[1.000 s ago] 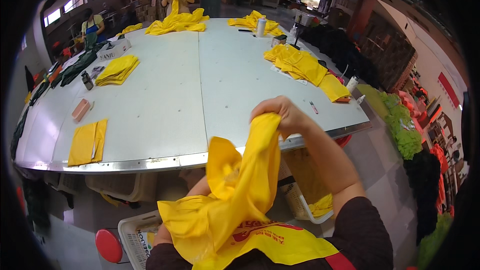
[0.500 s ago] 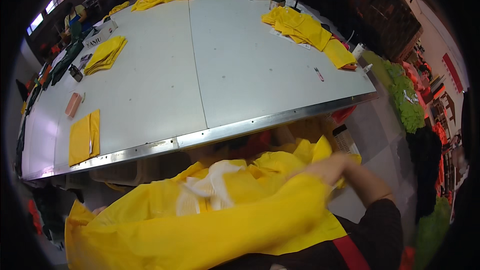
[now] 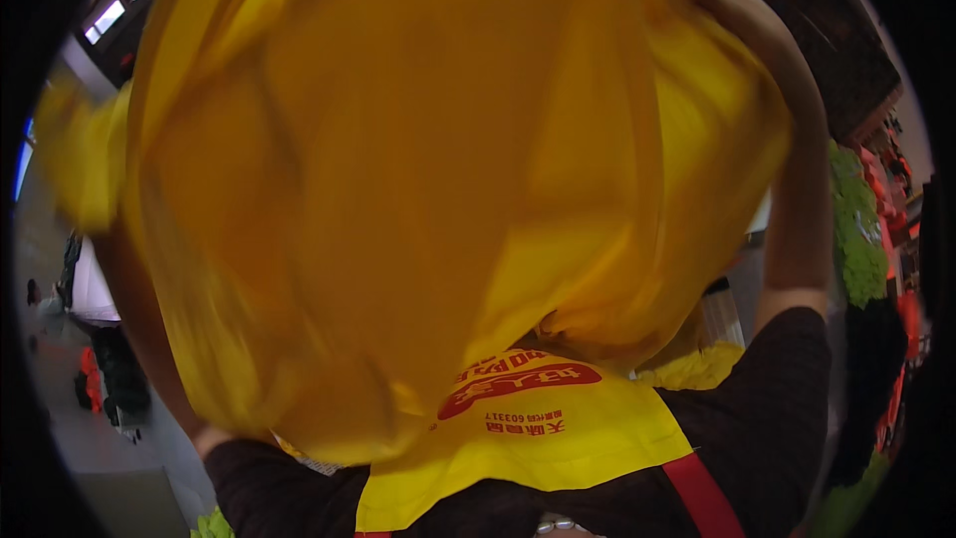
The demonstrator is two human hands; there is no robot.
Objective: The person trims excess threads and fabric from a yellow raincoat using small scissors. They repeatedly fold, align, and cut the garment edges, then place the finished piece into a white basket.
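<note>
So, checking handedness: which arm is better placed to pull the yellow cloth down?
Right, probably: the right forearm rises clear beside the yellow cloth to its top; the left forearm is mostly hidden behind it.

Yellow fabric garment, blurred, raised and spread wide close to the camera, filling most of the view
</note>
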